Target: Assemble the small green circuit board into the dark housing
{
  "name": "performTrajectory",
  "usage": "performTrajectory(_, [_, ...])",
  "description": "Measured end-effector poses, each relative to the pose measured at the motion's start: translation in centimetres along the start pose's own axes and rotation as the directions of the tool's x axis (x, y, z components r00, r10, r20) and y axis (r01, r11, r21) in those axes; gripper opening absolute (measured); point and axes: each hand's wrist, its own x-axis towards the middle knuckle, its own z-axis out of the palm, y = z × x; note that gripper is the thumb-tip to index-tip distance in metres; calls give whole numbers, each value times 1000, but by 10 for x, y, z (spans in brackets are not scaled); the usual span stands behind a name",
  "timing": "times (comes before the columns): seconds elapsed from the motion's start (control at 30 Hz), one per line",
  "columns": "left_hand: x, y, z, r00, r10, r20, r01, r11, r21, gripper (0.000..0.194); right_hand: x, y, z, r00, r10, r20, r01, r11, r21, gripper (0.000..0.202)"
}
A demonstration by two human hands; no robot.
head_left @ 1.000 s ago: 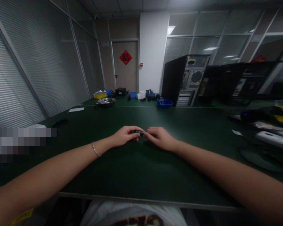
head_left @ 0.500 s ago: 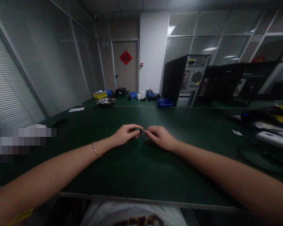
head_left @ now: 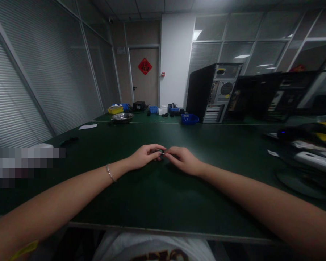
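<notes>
Centrally in the frame, just above the bare middle of the desk [head_left: 157, 199], a small dark piece [head_left: 161, 150] with a faint greenish tint, mostly hidden by fingers and too small to make out in detail. Held there by the left hand [head_left: 143, 157], with thumb below, forefinger arched over the top and the other fingers curled behind. Just to the right of it, a thin pale sliver [head_left: 163, 153], pointing toward the piece; too blurred to tell whether touching or only close. Pinched, by the look of it, between thumb and forefinger of the right hand [head_left: 187, 160], with the remaining fingers folded in. On the left wrist, a slim light bracelet [head_left: 111, 173]. At the bottom edge of the frame, a pale shirt [head_left: 119, 248] with dark lettering. Farther out, at the left of the frame, a dark slender object [head_left: 69, 141] and, above it, a white paper slip [head_left: 88, 127]. Up at centre left, a shiny metal dish [head_left: 122, 117], just below a yellow tray [head_left: 116, 110]. Right of upper centre, a blue bin [head_left: 189, 119] beside an upright black computer tower [head_left: 202, 92], turned with the back panel partly in sight. At the right edge, a white elongated device [head_left: 316, 162] among dark clutter, near a small white label [head_left: 273, 153]. Upper left of centre, a door [head_left: 143, 88] bearing a red diamond sign [head_left: 145, 66].
</notes>
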Motion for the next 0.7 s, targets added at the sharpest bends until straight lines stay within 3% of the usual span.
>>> performTrajectory(0.3, [1, -8, -1, 1000, -7, 9, 8, 982, -186, 29, -2, 2, 1, 996, 84, -8, -83, 996, 20, 24])
performTrajectory(0.43, [0, -7, 0, 999, -33, -17, 27, 967, -255, 36, -1, 2, 1, 997, 70, -15, -70, 998, 1, 24])
performTrajectory(0.7, [0, -1, -1, 993, -28, -111, 18, 996, -90, 25, -1, 3, 1, 995, 96, -15, -97, 993, -73, 26])
